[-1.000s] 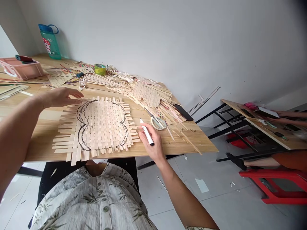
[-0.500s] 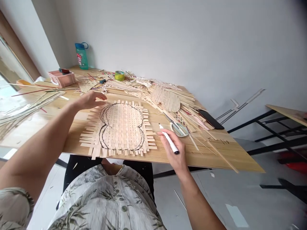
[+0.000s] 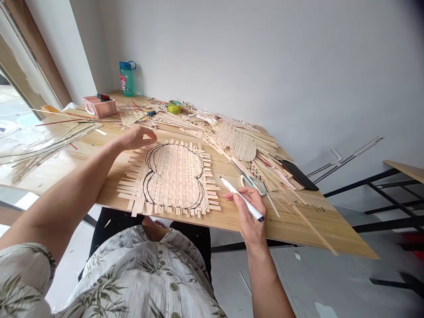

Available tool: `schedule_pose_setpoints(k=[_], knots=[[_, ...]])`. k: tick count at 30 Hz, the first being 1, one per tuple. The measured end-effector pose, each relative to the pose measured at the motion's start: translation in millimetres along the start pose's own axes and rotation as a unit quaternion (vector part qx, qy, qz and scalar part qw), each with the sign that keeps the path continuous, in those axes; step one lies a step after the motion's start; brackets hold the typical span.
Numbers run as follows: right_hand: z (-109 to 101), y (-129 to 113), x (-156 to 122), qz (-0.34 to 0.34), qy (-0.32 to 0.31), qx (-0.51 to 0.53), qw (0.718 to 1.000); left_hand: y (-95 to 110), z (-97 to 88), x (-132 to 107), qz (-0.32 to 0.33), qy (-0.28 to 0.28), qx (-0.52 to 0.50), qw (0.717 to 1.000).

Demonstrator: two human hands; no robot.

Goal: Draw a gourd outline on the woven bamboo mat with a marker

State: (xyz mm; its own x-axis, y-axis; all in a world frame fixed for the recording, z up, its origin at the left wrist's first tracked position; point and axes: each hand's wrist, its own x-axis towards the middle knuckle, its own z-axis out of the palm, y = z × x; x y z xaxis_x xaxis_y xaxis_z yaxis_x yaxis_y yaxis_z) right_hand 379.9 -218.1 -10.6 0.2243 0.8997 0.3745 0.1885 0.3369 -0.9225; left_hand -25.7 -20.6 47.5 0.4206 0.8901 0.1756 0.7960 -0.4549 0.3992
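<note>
Woven bamboo-strip mat [image 3: 172, 179] flat on wooden table [image 3: 228, 227] at wearer's 12 o'clock — between both hands for reach | left hand [image 3: 136, 138] open at mat's 10 o'clock, apparently steadying | right hand [image 3: 249, 216] gripping marker pen [image 3: 243, 201] at 4 o'clock — writing grip, tip just beside mat

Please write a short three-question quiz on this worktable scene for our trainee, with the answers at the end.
1. What is the right hand holding?
2. True or false: the black outline drawn on the woven strip mat is a plain circle.
3. Which is closer to the right hand: the scissors or the black phone?

Key:
1. A white marker.
2. False: it has two lobes, pinched in at the sides.
3. The scissors.
</note>
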Motion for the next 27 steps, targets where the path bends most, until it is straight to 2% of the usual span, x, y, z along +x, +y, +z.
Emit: schedule_pose_setpoints(k=[5,13,20,27], knots=[[-0.2,0.5,2.4,0.011,0.010,0.011,1.000,0.6,10.4,1.0,-0.003,-0.036,-0.010,0.999],[14.4,-10.8,19.8,0.011,0.004,0.047,0.999,2.2,16.6,2.5,0.033,-0.035,-0.014,0.999],[39.0,-14.4,20.2,0.029,-0.070,0.079,0.994,0.8,20.0,5.4,0.054,-0.026,0.005,0.998],[40.7,-16.6,18.5,0.042,-0.121,0.052,0.990,0.9,19.7,8.7,0.097,-0.009,0.024,0.995]])
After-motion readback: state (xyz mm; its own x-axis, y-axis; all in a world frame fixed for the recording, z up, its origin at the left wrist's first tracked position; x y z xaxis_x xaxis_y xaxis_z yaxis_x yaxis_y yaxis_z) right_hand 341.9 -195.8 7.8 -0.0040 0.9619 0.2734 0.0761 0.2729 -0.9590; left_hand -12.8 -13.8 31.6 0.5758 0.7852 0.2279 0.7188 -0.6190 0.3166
